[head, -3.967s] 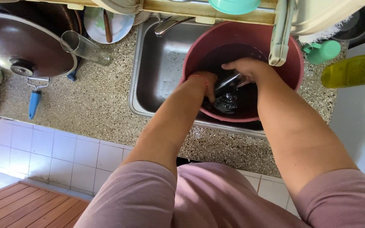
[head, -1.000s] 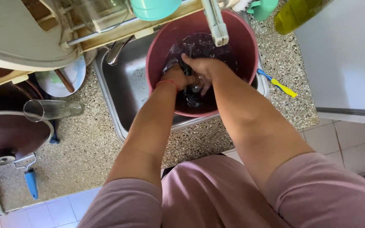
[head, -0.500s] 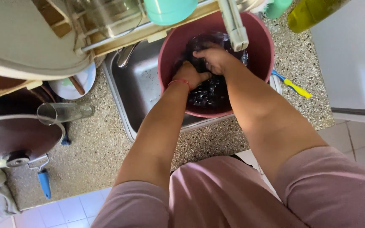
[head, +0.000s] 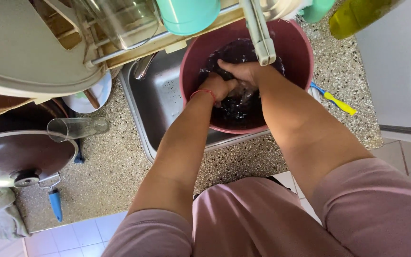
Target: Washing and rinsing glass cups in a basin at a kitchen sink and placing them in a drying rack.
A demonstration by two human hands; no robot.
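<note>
A dark red plastic bucket [head: 297, 44] stands in the steel sink [head: 155, 102], holding dark water and a dark wet cloth [head: 234, 107]. Both my hands are down inside it. My left hand [head: 217, 88], with a red band at the wrist, grips the dark cloth. My right hand [head: 241, 71] is closed on the same cloth just beyond it, fingers curled. A white tap spout [head: 258, 31] hangs over the bucket and partly hides my right hand.
A glass tumbler [head: 74, 128] lies on its side on the speckled counter [head: 110, 166]. A dark pan lid [head: 17, 157] sits at left with a blue-handled tool [head: 54, 203]. A yellow and blue brush [head: 334, 100] lies right of the sink. A dish rack holding a teal cup [head: 186, 14] overhangs the counter.
The view has shifted so the bucket sits nearer the top centre. My hands stay in the bucket, kneading the dark cloth closer together than four seconds ago.
</note>
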